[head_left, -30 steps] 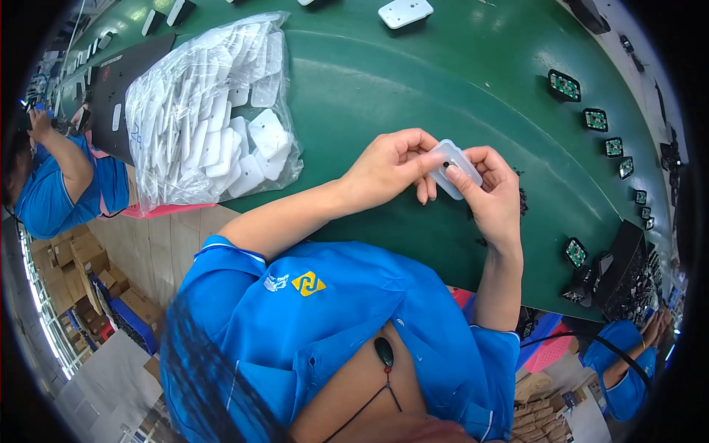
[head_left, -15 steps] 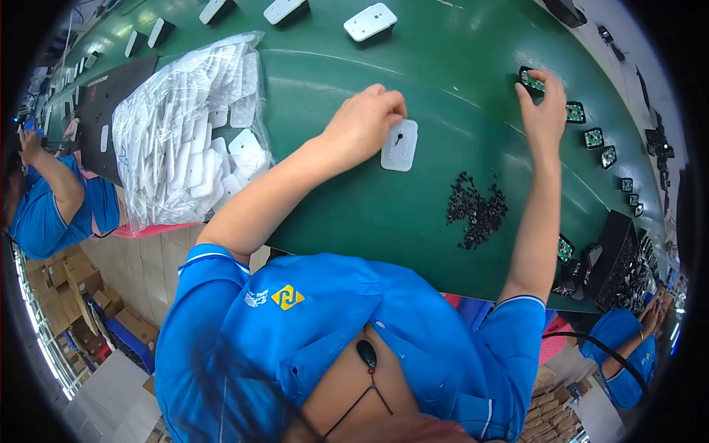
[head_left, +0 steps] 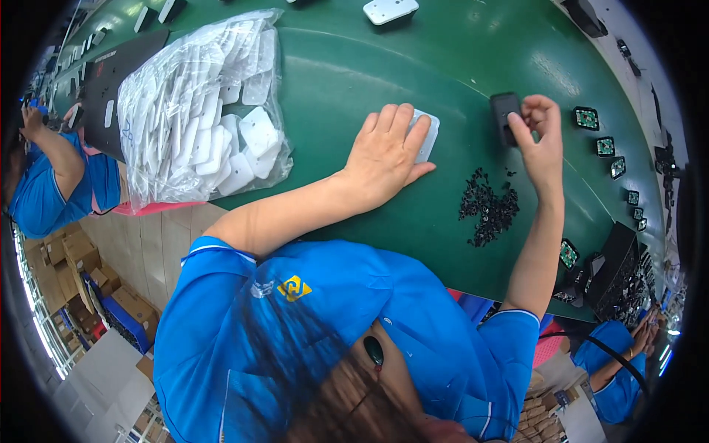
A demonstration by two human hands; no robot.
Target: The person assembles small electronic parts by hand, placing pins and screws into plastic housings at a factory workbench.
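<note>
While the left hand (head_left: pixel 378 159) spreads fingers (head_left: pixel 416 138) over 1 cover (head_left: pixel 428 142), the right hand (head_left: pixel 542 151) grips 1 case (head_left: pixel 503 112); 1 bag (head_left: pixel 142 164) bears blue writing (head_left: pixel 126 136).

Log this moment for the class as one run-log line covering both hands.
left hand: spread over white plate | right hand: holding black case | black bits: heaped on table

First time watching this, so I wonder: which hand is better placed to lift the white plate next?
Probably the left hand: it lies over the plate, while the right hand, farther off, grips a black case.
</note>
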